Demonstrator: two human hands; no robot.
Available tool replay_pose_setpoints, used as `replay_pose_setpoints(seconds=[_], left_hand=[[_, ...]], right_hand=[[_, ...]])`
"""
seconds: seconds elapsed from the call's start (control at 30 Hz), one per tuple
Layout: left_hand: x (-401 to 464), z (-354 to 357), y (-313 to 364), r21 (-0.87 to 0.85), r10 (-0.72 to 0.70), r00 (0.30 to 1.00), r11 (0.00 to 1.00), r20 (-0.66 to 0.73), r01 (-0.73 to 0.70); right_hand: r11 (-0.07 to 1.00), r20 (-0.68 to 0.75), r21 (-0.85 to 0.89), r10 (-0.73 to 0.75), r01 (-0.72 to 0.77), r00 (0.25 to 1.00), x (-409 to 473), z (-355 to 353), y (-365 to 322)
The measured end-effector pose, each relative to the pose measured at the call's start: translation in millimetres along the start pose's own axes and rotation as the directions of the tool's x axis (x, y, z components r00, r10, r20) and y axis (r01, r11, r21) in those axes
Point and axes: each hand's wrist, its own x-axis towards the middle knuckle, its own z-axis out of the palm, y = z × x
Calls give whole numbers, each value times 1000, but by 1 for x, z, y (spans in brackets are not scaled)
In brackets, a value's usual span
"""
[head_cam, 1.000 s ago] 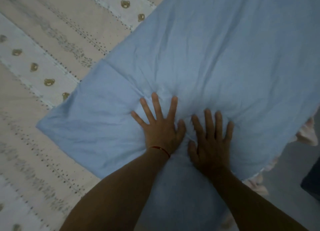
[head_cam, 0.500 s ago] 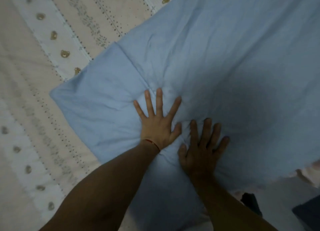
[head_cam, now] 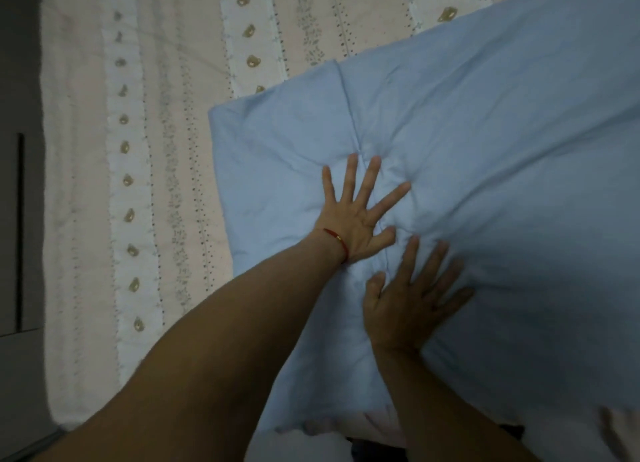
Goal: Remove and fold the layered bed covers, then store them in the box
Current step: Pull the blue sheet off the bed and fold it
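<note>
A light blue cover (head_cam: 485, 150) is spread over the right and middle part of the frame, and it reaches from the upper right corner down to the lower edge. Its left edge is folded, so that a thicker band is seen in the middle of the frame, with a straight seam running downward from the top of this band. Under the blue cover a pink bed sheet (head_cam: 173, 150) is seen; it fills the left and upper part of the frame and is printed with white stripes, small dots and little bear faces.

The left hand (head_cam: 356, 219) is laid flat on the blue cover near the centre of the frame. Its fingers (head_cam: 351, 174) are straight and spread wide, and nothing is gripped by them; the cloth is only pressed down. A thin red bracelet (head_cam: 337, 243) is worn on the left wrist.

The right hand (head_cam: 405, 305) is placed just below and to the right of the left hand, also flat on the blue cover. Its fingers are stretched out and slightly apart, and nothing is held in them. Small wrinkles are seen in the cloth around both hands.

At the far left edge of the frame a dark grey floor (head_cam: 17, 219) is seen beside the bed.
</note>
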Motion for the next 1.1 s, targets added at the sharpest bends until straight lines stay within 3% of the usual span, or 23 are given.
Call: replay_pose_setpoints(seconds=[0.07, 0.13, 0.2, 0.3, 0.43, 0.53, 0.57, 0.67, 0.73, 0.83, 0.93, 1.03, 1.1], left_hand=[[-3, -9, 3, -43, 8, 1000, 999, 7, -7], [-15, -20, 4, -213, -54, 998, 976, -28, 46], [-39, -21, -4, -344, -284, 956, 908, -79, 241], [-94, -3, -33, -416, -679, 733, 679, -42, 605], [-126, 5, -71, -391, -826, 561, 504, 41, 770], [-132, 9, -89, -526, -907, 311, 123, 284, 842], [-137, 15, -97, -557, -887, 283, 36, 365, 830], [-153, 12, -115, -731, -790, 389, -107, 474, 673], [-165, -12, -118, -833, -708, 541, -124, 455, 539], [-172, -63, -109, -899, -585, 735, 22, 343, 438], [-171, -120, -76, -927, -487, 835, 123, 256, 356], [-154, -169, -36, -945, -447, 882, 198, 149, 260], [-134, -196, -7, -936, -438, 894, 268, 95, 231]], right_hand=[[1000, -6, -3, 12, -12, 1000, 0, -1, 1], [1000, -4, -18, 1, -2, 1000, 0, 1, 2], [1000, -8, -9, 6, -6, 1000, 1, 3, 0], [1000, 18, -21, -1, 1, 1000, -3, 0, -3], [999, 42, -20, -32, 33, 999, -5, -2, -1], [996, 81, -32, -77, 80, 994, -5, -7, 0], [994, 100, -43, -101, 105, 990, -5, -10, 3], [980, 158, -63, -179, 191, 971, -2, -18, 16], [959, 221, -83, -249, 272, 943, 5, -28, 27], [915, 339, -127, -322, 382, 884, 15, -48, 42], [903, 513, -51, -343, 427, 787, 36, -81, 50], [929, 611, 271, -368, 252, 701, 66, -129, 57], [878, 612, 462, -417, 125, 672, 81, -161, 68]])
